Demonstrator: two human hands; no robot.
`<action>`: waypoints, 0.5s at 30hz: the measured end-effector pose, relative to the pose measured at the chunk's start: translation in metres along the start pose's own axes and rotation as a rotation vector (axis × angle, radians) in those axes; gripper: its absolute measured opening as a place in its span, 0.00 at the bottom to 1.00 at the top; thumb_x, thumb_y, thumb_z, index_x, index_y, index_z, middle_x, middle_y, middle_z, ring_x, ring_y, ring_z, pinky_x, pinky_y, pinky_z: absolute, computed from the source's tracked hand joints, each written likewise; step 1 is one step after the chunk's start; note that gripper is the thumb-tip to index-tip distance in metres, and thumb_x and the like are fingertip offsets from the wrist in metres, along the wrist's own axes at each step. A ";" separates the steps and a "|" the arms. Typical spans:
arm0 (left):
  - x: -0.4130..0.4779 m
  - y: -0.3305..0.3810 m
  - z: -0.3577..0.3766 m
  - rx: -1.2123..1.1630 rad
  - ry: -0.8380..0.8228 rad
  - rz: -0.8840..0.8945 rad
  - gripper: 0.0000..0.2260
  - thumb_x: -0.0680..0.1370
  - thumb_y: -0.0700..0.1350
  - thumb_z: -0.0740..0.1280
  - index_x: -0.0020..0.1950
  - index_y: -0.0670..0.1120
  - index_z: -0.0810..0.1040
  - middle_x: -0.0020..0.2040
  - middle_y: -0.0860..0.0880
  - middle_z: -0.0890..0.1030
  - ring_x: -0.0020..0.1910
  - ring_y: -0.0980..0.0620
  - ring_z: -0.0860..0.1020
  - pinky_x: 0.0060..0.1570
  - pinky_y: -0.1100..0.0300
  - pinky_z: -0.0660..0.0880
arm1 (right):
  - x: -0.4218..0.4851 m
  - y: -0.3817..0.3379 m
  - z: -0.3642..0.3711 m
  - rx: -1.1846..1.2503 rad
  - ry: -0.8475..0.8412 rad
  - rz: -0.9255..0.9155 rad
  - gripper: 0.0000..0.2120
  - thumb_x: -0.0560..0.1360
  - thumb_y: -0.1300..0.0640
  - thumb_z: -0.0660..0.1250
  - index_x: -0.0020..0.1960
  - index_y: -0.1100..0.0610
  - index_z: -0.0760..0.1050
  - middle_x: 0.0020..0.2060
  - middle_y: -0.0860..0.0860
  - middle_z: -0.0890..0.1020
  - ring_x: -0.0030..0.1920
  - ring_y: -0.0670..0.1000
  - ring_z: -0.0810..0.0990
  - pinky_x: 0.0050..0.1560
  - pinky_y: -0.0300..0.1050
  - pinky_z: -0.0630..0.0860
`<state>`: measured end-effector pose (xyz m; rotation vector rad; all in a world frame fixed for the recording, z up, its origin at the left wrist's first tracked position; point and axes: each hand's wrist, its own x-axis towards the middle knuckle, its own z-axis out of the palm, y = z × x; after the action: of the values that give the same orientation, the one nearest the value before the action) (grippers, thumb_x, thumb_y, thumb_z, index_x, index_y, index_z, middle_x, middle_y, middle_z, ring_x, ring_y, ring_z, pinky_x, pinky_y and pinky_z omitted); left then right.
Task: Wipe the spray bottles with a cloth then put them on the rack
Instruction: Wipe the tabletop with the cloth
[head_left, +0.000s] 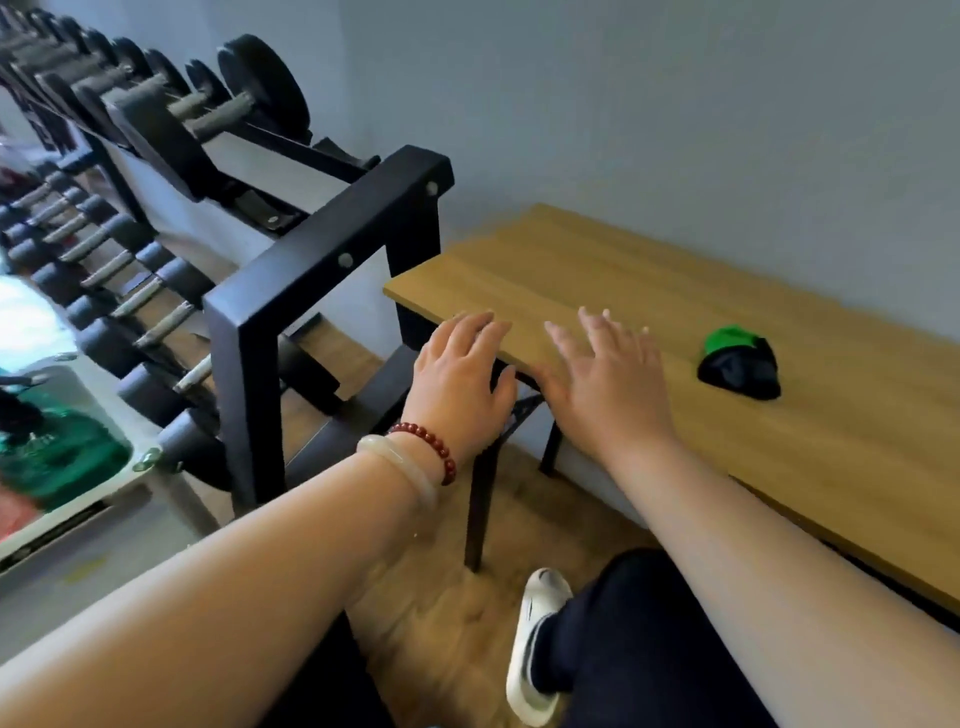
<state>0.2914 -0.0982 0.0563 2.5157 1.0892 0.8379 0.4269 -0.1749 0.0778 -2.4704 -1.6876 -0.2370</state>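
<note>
Left hand (457, 379): palm down at the near left corner of the worktop (571, 260); grip slack, fingers straight and a little spread, holding nothing. The fingertips lie over the board's edge and the thumb hangs off it; whether they touch the wood cannot be told.
Right hand (608, 384): palm down just beside the left hand, over the near edge of the worktop; grip loose, fingers spread wide, holding nothing.
Cloth (740, 364): green and black, bunched in a small heap on the worktop, to the right of the right hand and apart from it. Neither hand touches it.
Rack (322, 260): black metal frame standing just left of the worktop, its corner post close to the board's left end. It carries rows of dumbbells (249, 88) on sloping tiers.
Worktop: light wood board on black legs (483, 493), set against a grey wall (623, 104).
Left wrist: a red bead bracelet (431, 441) and a pale bangle (400, 462) side by side.
Below: a white shoe (535, 644) and a dark trouser leg over a wood-look floor (441, 623).
Picture quality: slightly blurred, most of all at the left edge.
</note>
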 end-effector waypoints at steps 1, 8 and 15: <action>0.006 0.011 0.006 -0.005 -0.015 0.019 0.23 0.82 0.50 0.61 0.77 0.50 0.64 0.77 0.50 0.63 0.78 0.48 0.54 0.76 0.49 0.51 | 0.000 0.013 -0.002 -0.009 -0.009 0.014 0.29 0.81 0.37 0.45 0.79 0.46 0.55 0.79 0.53 0.54 0.79 0.55 0.49 0.77 0.60 0.44; 0.043 0.064 0.044 -0.017 -0.102 0.103 0.22 0.83 0.50 0.59 0.76 0.49 0.65 0.76 0.49 0.65 0.77 0.48 0.56 0.75 0.50 0.53 | 0.000 0.091 -0.004 -0.002 -0.030 0.158 0.27 0.82 0.38 0.47 0.79 0.43 0.52 0.80 0.52 0.51 0.79 0.55 0.46 0.76 0.59 0.42; 0.073 0.091 0.070 0.007 -0.184 0.161 0.21 0.83 0.51 0.58 0.77 0.50 0.65 0.77 0.51 0.64 0.78 0.49 0.54 0.75 0.50 0.52 | 0.005 0.136 0.004 0.083 -0.046 0.360 0.23 0.83 0.45 0.50 0.78 0.43 0.55 0.79 0.54 0.54 0.76 0.60 0.55 0.74 0.57 0.57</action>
<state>0.4261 -0.1073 0.0718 2.6519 0.8426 0.6260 0.5555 -0.2183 0.0718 -2.6721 -1.2069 -0.0683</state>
